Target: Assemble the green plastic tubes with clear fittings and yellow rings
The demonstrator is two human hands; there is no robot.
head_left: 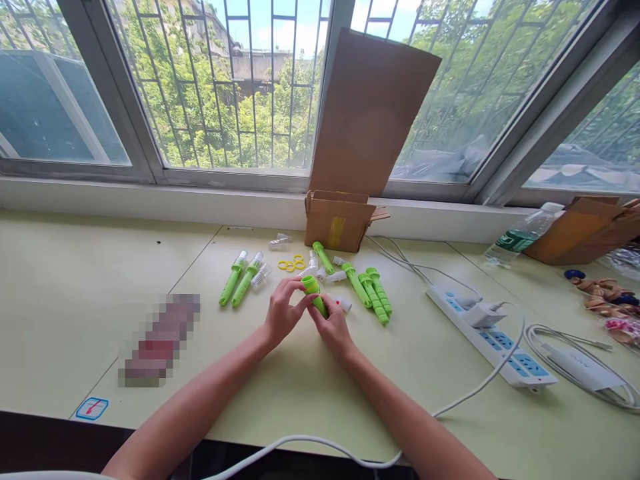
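Both my hands hold one green plastic tube (311, 285) above the middle of the table. My left hand (284, 310) pinches it near its wide open top, where a yellowish band shows. My right hand (331, 325) is closed around its lower part. Beyond my fingers lie several yellow rings (291, 264) and clear plastic caps (313, 260). A white cylinder (342, 303) with a red mark rests just behind my right hand. More green tubes (375, 293) lie to the right. Two green tubes with clear caps (240, 280) lie side by side at the left.
A small cardboard box (335, 220) stands against the sill. On the right are a power strip (493, 340) with a plugged-in charger, a coiled cable (580, 367) and a plastic bottle (523, 237). A white cable (310, 440) runs along the front edge. A blurred object (160, 343) lies left.
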